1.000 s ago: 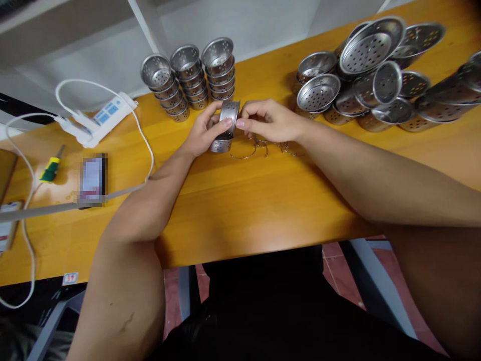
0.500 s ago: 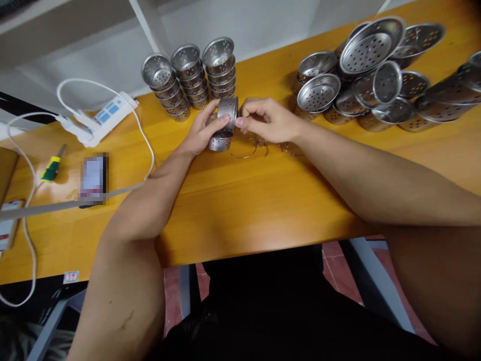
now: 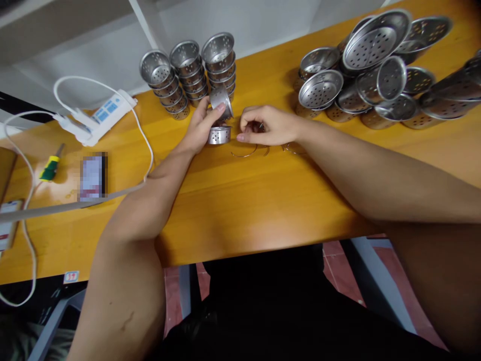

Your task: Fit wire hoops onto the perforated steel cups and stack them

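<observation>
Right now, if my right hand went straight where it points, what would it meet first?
Probably the lower perforated cup, or possibly the tilted cup in your left hand; depth is unclear.

2 hands (image 3: 198,129), 3 left-side cup stacks (image 3: 187,59), 2 cups (image 3: 219,136) between hands, 1 power strip (image 3: 108,115), 1 screwdriver (image 3: 50,169)

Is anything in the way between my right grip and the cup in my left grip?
Nothing visible stands between your right grip and the cup in your left grip, just an open gap. Another cup sits on the near side of the held one, and wires lie on the table, both off the direct line.
</observation>
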A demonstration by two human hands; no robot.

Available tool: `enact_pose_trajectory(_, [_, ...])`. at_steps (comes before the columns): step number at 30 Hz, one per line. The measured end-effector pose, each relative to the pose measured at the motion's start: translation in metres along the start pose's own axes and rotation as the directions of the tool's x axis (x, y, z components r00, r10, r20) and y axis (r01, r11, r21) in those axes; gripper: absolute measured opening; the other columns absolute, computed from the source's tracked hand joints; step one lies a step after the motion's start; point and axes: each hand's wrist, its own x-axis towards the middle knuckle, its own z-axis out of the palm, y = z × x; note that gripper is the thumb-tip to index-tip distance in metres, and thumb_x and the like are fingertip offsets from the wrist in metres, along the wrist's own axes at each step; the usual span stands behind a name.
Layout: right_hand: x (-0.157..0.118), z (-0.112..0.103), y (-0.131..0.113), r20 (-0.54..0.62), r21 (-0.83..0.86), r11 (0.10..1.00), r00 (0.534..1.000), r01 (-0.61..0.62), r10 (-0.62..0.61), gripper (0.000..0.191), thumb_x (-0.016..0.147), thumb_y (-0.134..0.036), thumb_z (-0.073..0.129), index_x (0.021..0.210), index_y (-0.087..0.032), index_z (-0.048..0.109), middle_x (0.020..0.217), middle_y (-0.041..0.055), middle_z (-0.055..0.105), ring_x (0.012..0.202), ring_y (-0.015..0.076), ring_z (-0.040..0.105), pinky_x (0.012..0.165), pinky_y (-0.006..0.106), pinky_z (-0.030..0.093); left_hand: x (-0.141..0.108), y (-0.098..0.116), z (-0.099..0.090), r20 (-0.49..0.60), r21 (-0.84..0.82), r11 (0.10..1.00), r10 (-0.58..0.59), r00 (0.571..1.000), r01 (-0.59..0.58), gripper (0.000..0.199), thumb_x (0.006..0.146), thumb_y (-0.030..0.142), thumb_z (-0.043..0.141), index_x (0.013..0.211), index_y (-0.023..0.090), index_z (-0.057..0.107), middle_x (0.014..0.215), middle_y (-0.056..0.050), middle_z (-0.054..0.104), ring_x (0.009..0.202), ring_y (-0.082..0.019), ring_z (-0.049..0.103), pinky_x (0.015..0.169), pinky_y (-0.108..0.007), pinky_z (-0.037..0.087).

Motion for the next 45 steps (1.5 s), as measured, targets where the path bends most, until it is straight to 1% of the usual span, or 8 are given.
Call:
enact_pose_trajectory(5, [-0.002, -0.001, 0.004, -0.034, -0.011, 0.999, 0.998, -0.053, 0.052, 0.062, 0.114, -0.081, 0.101, 0.103, -0.026, 0.075, 0.091, 0.0007, 0.07, 0.079, 0.0206, 0.057, 0.074, 0.036, 0.047, -0.004, 0.006, 0.004, -0.026, -0.003, 1.0, -0.012, 1.0, 0.012, 0.095, 0.095, 0.106, 0.096, 0.143, 0.027, 0.076, 0.124, -0.006, 0.078, 0.121, -0.029, 0.086, 0.105, -0.044, 0.077])
enact_pose_trajectory(14, [-0.003, -0.001, 0.009, -0.044, -0.046, 0.995, 0.996, -0.083, 0.081, 0.061, 0.115, -0.084, 0.095, 0.106, -0.026, 0.082, 0.08, -0.0017, 0.07, 0.07, 0.0197, 0.055, 0.066, 0.036, 0.044, -0.003, 0.012, 0.007, -0.022, -0.012, 1.0, -0.012, 1.0, 0.012, 0.069, 0.098, 0.083, 0.104, 0.133, 0.029, 0.079, 0.12, -0.004, 0.082, 0.13, -0.032, 0.087, 0.117, -0.047, 0.073])
enact_pose_trajectory(17, [-0.003, 0.001, 0.01, -0.115, -0.063, 0.994, 0.99, -0.092, 0.085, 0.058, 0.114, -0.08, 0.098, 0.104, -0.026, 0.079, 0.08, -0.0016, 0.07, 0.07, 0.0203, 0.056, 0.068, 0.037, 0.047, -0.005, 0.019, 0.008, -0.022, 0.011, 1.0, -0.029, 0.999, 0.029, 0.06, 0.105, 0.078, 0.101, 0.13, 0.027, 0.08, 0.118, -0.005, 0.083, 0.136, -0.034, 0.087, 0.123, -0.049, 0.071])
enact_pose_trajectory(21, [-0.002, 0.006, 0.009, -0.226, -0.065, 0.996, 0.973, -0.064, 0.048, 0.046, 0.113, -0.069, 0.1, 0.123, -0.028, 0.08, 0.084, -0.0024, 0.068, 0.075, 0.0223, 0.06, 0.075, 0.038, 0.052, -0.009, 0.029, 0.011, 0.005, 0.013, 0.999, -0.038, 0.999, 0.038, 0.068, 0.105, 0.086, 0.099, 0.127, 0.025, 0.082, 0.126, -0.008, 0.088, 0.14, -0.035, 0.088, 0.128, -0.05, 0.07])
enact_pose_trajectory(24, [0.0, 0.011, 0.009, -0.215, -0.053, 0.999, 0.977, -0.007, -0.004, 0.049, 0.113, -0.066, 0.099, 0.135, -0.027, 0.08, 0.085, -0.0037, 0.066, 0.075, 0.0218, 0.059, 0.077, 0.038, 0.052, -0.012, 0.032, 0.014, 0.034, 0.005, 0.999, -0.038, 0.999, 0.038, 0.077, 0.101, 0.096, 0.097, 0.126, 0.024, 0.082, 0.126, -0.008, 0.09, 0.135, -0.035, 0.091, 0.125, -0.051, 0.072])
enact_pose_trajectory(31, [0.001, 0.017, 0.002, -0.185, -0.08, 0.997, 0.983, -0.012, -0.003, 0.038, 0.121, -0.066, 0.09, 0.121, -0.028, 0.083, 0.083, -0.0024, 0.063, 0.076, 0.0225, 0.053, 0.076, 0.037, 0.049, -0.013, 0.031, 0.015, 0.028, 0.018, 0.999, -0.027, 0.999, 0.027, 0.085, 0.094, 0.105, 0.097, 0.122, 0.027, 0.081, 0.109, -0.005, 0.087, 0.116, -0.032, 0.093, 0.108, -0.047, 0.077])
enact_pose_trajectory(38, [0.001, 0.016, 0.008, -0.147, -0.083, 0.996, 0.988, 0.027, -0.039, 0.033, 0.12, -0.058, 0.089, 0.129, -0.027, 0.084, 0.084, -0.003, 0.065, 0.075, 0.0211, 0.055, 0.075, 0.036, 0.049, -0.012, 0.029, 0.012, 0.012, 0.001, 0.999, -0.045, 0.999, 0.045, 0.084, 0.093, 0.101, 0.102, 0.121, 0.025, 0.082, 0.11, -0.006, 0.082, 0.129, -0.037, 0.092, 0.117, -0.053, 0.076])
enact_pose_trajectory(45, [0.001, 0.013, 0.014, -0.22, -0.106, 0.994, 0.974, 0.039, -0.062, 0.035, 0.118, -0.058, 0.094, 0.134, -0.027, 0.091, 0.107, 0.0061, 0.079, 0.089, 0.0261, 0.07, 0.09, 0.041, 0.065, -0.011, 0.031, 0.01, 0.041, 0.026, 0.998, -0.062, 0.997, 0.061, 0.087, 0.099, 0.108, 0.091, 0.122, 0.023, 0.086, 0.122, -0.01, 0.085, 0.139, -0.039, 0.087, 0.128, -0.056, 0.072])
